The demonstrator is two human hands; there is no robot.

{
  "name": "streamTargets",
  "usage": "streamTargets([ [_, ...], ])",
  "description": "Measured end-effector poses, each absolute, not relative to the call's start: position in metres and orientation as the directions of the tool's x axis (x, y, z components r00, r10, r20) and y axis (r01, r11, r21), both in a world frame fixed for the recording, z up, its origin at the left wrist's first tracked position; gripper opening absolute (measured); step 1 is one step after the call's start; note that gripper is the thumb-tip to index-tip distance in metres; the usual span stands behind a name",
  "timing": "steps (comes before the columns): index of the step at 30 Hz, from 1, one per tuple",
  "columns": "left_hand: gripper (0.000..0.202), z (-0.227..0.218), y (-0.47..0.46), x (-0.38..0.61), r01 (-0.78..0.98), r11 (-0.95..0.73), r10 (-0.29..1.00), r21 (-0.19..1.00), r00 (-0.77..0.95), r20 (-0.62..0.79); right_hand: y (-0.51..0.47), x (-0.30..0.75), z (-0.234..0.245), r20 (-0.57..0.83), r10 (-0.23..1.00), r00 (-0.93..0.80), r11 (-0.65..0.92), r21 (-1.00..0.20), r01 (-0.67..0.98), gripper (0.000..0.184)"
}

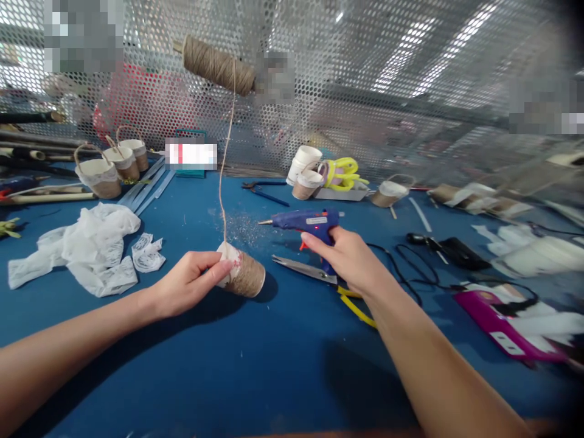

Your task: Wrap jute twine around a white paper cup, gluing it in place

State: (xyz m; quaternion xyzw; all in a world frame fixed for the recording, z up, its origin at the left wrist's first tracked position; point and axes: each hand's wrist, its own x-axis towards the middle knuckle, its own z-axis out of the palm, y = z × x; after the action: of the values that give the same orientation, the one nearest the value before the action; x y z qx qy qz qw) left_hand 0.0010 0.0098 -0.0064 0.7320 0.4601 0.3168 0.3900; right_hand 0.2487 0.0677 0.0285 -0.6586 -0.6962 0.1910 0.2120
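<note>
My left hand (pixel 194 281) grips a small paper cup (pixel 249 277) wrapped in brown twine, tilted on its side above the table. Its white upper part shows a reddish pattern beside my fingers. From the cup a strand of twine (pixel 221 176) runs up to a spool of twine (pixel 216 66) on the mesh panel. My right hand (pixel 349 258) is closed around the handle of a blue glue gun (pixel 305 220), its nozzle pointing left, above and to the right of the cup. Below the gun lies a pair of scissors (pixel 305 269) with yellow handles, partly hidden by my right hand.
White lace (pixel 98 243) lies in a heap at left, near clear glue sticks (pixel 148 182) and several finished-looking handled cups (pixel 98 176). Pliers (pixel 264 191) and stacked white cups (pixel 303 163) stand at the back. A black cord (pixel 410 271) and a purple box (pixel 502 325) lie right.
</note>
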Motion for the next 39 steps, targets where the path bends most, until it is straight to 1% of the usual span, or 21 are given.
streamTargets([
  [1,0.038,-0.005,0.008,0.0,0.419,-0.289,0.914,0.861,0.387,0.119,0.075,0.251,0.026,0.047,0.999,-0.024,0.044,-0.499,0.865,0.031],
  [3,0.038,-0.004,0.006,0.0,0.394,-0.318,0.898,0.862,0.415,0.142,0.09,0.253,0.02,0.038,0.999,-0.011,0.027,-0.459,0.888,0.033],
  [5,0.038,-0.003,0.004,0.0,0.374,-0.341,0.884,0.863,0.439,0.159,0.101,0.255,0.013,0.025,1.0,-0.003,0.013,-0.443,0.896,0.035],
  [8,0.038,-0.002,0.002,0.001,0.37,-0.355,0.876,0.858,0.453,0.168,0.113,0.257,0.004,0.026,1.0,0.004,0.008,-0.419,0.908,0.033],
  [12,0.037,0.0,0.0,0.002,0.361,-0.358,0.868,0.861,0.468,0.165,0.115,0.252,0.006,0.115,0.993,0.0,0.044,-0.382,0.923,0.025],
  [14,0.036,0.001,0.0,0.003,0.353,-0.353,0.866,0.866,0.475,0.16,0.107,0.242,0.013,0.164,0.985,-0.062,0.123,-0.394,0.911,0.02],
  [16,0.036,0.002,-0.001,0.004,0.344,-0.337,0.864,0.876,0.484,0.142,0.094,0.226,0.021,0.155,0.968,-0.198,0.247,-0.443,0.862,0.023],
  [18,0.037,0.002,-0.002,0.006,0.338,-0.313,0.859,0.887,0.499,0.113,0.079,0.205,0.028,0.083,0.922,-0.378,0.363,-0.525,0.77,0.029],
  [19,0.037,0.002,-0.003,0.006,0.337,-0.302,0.856,0.892,0.508,0.098,0.073,0.195,0.03,0.032,0.875,-0.483,0.405,-0.595,0.695,0.032],
  [20,0.037,0.001,-0.003,0.007,0.338,-0.29,0.854,0.895,0.514,0.083,0.067,0.186,0.031,-0.017,0.795,-0.607,0.39,-0.751,0.533,0.034],
  [21,0.038,0.001,-0.004,0.007,0.339,-0.276,0.854,0.899,0.516,0.067,0.062,0.178,0.032,-0.042,0.747,-0.664,0.327,-0.846,0.421,0.034],
  [22,0.038,0.0,-0.004,0.007,0.34,-0.257,0.856,0.905,0.515,0.049,0.058,0.172,0.032,-0.045,0.73,-0.682,0.256,-0.907,0.335,0.031],
  [24,0.038,-0.001,-0.004,0.007,0.328,-0.196,0.868,0.924,0.497,0.008,0.053,0.166,0.033,-0.015,0.767,-0.642,0.164,-0.962,0.219,0.021],
  [26,0.038,-0.002,-0.002,0.006,0.283,-0.105,0.885,0.953,0.464,-0.041,0.049,0.169,0.034,0.042,0.827,-0.56,0.173,-0.968,0.183,0.016],
  [29,0.038,-0.002,0.001,0.005,0.188,0.012,0.901,0.982,0.424,-0.092,0.042,0.181,0.039,0.111,0.881,-0.459,0.233,-0.948,0.218,0.017],
  [31,0.038,-0.001,0.003,0.006,0.135,0.06,0.9,0.989,0.421,-0.112,0.036,0.189,0.043,0.145,0.898,-0.415,0.266,-0.93,0.252,0.017],
  [34,0.037,-0.001,0.003,0.008,0.093,0.087,0.891,0.992,0.437,-0.119,0.028,0.194,0.043,0.2,0.901,-0.384,0.323,-0.901,0.29,0.016],
  [36,0.037,-0.001,0.001,0.009,0.105,0.075,0.884,0.992,0.454,-0.115,0.026,0.194,0.041,0.218,0.905,-0.366,0.342,-0.883,0.32,0.016],
  [39,0.037,-0.001,-0.003,0.009,0.15,0.028,0.864,0.988,0.494,-0.099,0.028,0.192,0.035,0.208,0.912,-0.354,0.337,-0.871,0.358,0.016],
])
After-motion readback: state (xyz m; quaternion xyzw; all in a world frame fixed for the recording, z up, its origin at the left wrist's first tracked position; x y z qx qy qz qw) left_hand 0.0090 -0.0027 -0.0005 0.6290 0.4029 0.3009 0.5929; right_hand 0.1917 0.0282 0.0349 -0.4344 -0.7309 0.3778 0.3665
